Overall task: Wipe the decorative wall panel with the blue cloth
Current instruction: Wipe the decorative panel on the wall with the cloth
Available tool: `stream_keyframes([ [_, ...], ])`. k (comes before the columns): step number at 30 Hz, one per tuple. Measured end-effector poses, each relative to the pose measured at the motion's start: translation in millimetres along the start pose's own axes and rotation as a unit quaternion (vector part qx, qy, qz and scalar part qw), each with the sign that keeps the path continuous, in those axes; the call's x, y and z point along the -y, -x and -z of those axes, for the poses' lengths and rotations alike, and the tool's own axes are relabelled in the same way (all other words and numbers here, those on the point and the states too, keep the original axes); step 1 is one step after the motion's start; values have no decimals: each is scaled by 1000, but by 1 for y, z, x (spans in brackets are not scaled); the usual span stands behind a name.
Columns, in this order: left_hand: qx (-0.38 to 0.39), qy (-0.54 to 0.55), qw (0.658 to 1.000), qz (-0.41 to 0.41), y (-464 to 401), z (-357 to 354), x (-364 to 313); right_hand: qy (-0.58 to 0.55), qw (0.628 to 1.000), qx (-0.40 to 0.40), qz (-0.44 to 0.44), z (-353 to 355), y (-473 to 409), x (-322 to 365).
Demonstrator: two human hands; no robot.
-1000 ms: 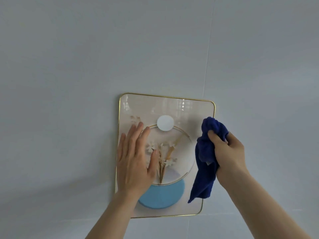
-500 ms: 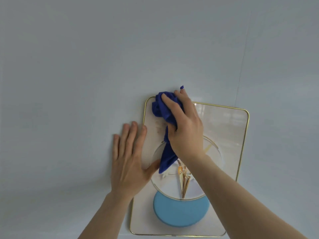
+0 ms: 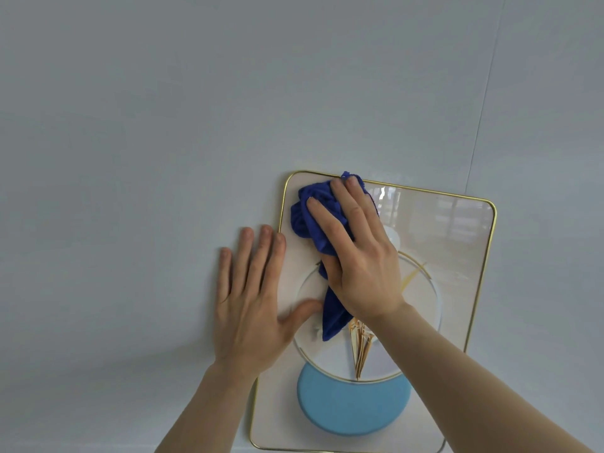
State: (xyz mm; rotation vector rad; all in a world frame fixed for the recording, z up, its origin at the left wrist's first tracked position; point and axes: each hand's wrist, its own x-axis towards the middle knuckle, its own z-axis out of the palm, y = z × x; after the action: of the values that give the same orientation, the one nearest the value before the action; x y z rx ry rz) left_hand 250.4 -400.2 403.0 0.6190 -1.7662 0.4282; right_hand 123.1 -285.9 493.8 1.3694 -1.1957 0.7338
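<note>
A: The decorative wall panel (image 3: 441,256), glossy cream, rectangular with rounded corners and a thin gold rim: where is it?

B: It lies flat against the pale grey wall (image 3: 163,125), low and right of centre in my view. Printed on it are a gold-outlined circle, a light blue disc (image 3: 353,407) at the bottom and gold stems (image 3: 359,348) between them.

A: And the cloth?

B: The crumpled deep blue cloth (image 3: 313,220) sits at the panel's upper left corner. My right hand (image 3: 359,263) presses it there, fingers laid over the bunched part, and a loose tail of cloth hangs below my palm toward the stems.

A: Your other hand?

B: My left hand (image 3: 251,299) is spread wide and holds nothing. It lies flat across the panel's left edge: the four fingers and most of the palm on the wall, the thumb reaching onto the panel, its tip just beside the hanging tail.
</note>
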Motion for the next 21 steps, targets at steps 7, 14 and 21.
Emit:
stream_keyframes([
  [7,20,-22,999,-15,2,1,2,25,999,9,22,1,5,-1],
  [14,27,-21,999,-18,1,1,2,46,998,16,33,1,19,2],
  [21,29,-31,999,-33,3,1,5,54,998,9,31,-1,27,3],
])
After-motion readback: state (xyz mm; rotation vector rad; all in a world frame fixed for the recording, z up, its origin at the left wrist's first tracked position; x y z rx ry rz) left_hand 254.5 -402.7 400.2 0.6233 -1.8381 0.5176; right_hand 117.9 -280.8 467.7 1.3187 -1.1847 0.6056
